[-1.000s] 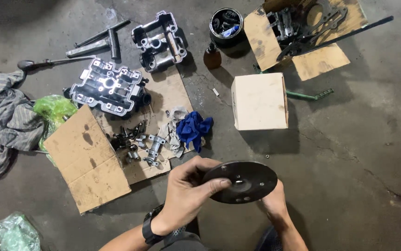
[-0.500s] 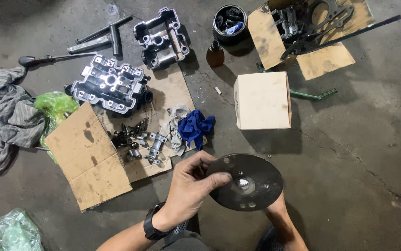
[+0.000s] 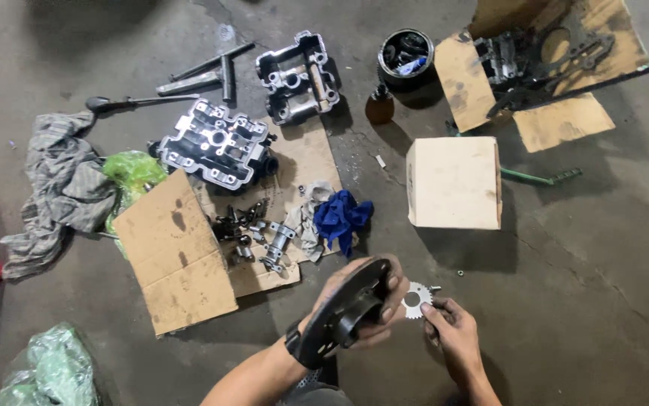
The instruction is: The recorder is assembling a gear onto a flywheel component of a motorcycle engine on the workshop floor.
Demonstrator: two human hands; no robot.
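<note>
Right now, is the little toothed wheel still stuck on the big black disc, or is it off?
Off. The right hand holds the small silver sprocket apart from the black disc, which the left hand holds tilted on edge.

Two hands, one black disc, one toothed sprocket, two engine covers, one closed cardboard box, one blue rag.

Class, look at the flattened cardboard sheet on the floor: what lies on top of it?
On the cardboard sheet lie a metal engine cover, a heap of small metal parts and a blue rag. Whatever is under these, or under the sheet, is hidden.
</note>
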